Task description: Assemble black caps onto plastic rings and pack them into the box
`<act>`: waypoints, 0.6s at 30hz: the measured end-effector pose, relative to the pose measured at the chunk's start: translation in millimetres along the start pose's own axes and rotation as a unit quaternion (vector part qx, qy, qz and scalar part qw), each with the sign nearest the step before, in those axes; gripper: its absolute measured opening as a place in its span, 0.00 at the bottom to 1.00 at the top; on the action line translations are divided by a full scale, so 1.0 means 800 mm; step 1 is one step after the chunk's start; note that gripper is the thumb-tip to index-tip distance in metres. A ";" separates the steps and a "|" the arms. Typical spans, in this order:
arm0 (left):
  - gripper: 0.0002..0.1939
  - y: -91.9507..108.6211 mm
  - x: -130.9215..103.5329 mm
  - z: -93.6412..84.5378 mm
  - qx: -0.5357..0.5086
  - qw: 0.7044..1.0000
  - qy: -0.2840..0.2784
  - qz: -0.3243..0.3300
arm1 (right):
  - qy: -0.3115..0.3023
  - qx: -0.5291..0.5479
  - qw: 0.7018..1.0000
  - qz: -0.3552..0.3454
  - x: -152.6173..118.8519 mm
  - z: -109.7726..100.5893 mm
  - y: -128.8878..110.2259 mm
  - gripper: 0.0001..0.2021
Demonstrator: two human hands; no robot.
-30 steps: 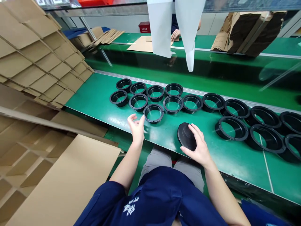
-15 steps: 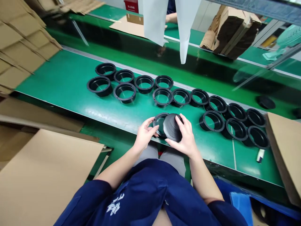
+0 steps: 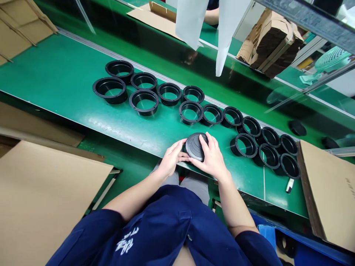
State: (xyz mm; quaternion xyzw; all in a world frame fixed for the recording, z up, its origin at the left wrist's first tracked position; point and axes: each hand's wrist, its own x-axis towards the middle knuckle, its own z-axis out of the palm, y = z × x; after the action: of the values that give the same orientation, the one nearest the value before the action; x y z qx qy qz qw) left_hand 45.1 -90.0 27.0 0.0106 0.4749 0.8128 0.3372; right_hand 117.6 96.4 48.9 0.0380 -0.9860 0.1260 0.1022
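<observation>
At the near edge of the green bench [image 3: 155,136], my right hand [image 3: 213,157] curls around a round black slatted cap [image 3: 194,147], fingertips on its top and thumb along its near edge. The cap sits over the black flanged ring that was beneath it, which is now mostly hidden; I cannot tell whether the two are locked together. My left hand [image 3: 172,158] grips the left side of this pair, its fingers closed against the rim. Beyond my hands, several open black rings [image 3: 191,120] stand flange-up in uneven rows.
A cardboard box [image 3: 327,192] stands at the bench's right end, with a small white object [image 3: 290,186] beside the rings. Cardboard [image 3: 55,192] lies lower left. White sheets [image 3: 191,22] hang overhead. Across the clear partition, another person's arm [image 3: 212,16] shows.
The cap has shifted left, from beside the ring's opening to on top of it. My right hand travelled with it, and my left fingers moved down along the side. The camera view shifted too.
</observation>
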 end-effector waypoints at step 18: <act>0.21 0.004 0.000 -0.020 0.072 0.991 0.087 0.072 | -0.050 0.044 0.998 -0.003 0.051 -0.006 -0.023 0.34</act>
State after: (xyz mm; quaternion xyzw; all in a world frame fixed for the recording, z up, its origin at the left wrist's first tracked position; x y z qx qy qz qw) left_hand 37.8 -102.9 20.9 -0.0020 0.5577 0.7964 0.2338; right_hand 80.5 77.7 66.8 0.0521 -0.9833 0.1668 0.0518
